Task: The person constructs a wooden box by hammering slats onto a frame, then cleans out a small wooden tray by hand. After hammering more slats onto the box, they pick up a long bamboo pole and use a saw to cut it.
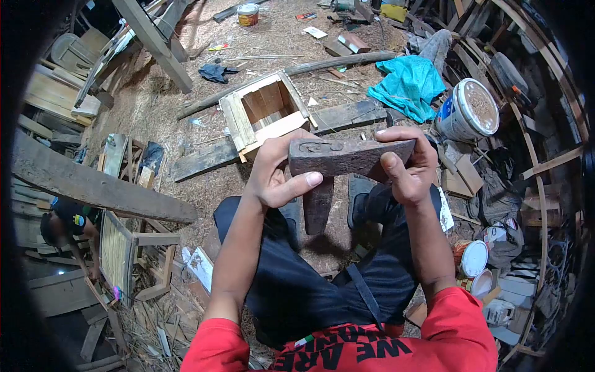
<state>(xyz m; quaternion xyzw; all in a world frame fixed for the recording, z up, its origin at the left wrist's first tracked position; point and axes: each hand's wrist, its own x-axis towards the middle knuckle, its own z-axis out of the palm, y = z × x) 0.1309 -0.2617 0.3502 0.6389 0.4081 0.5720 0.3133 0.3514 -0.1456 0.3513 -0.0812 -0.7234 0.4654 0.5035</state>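
Note:
Both hands hold up a worn, dark T-shaped hammer (347, 160) above my knees. Its long head lies crosswise and narrows to the right, and a short, thick shaft points down from its left part. My left hand (280, 173) is closed on the left end, thumb along the front face and the other fingers mostly hidden behind. At the right end, my right hand (410, 164) pinches the narrow part, its thumb on the front and its index finger over the top. Just beyond the hammer, an open wooden box (232, 118) rests on a plank (207, 162).
A teal cloth (409, 87) and a white bucket (469, 108) lie to the right. Paint tins (475, 259) stand by my right knee. A heavy beam (102, 186) crosses the left side, where another person (71, 223) bends beside wooden frames. Shavings cover the floor.

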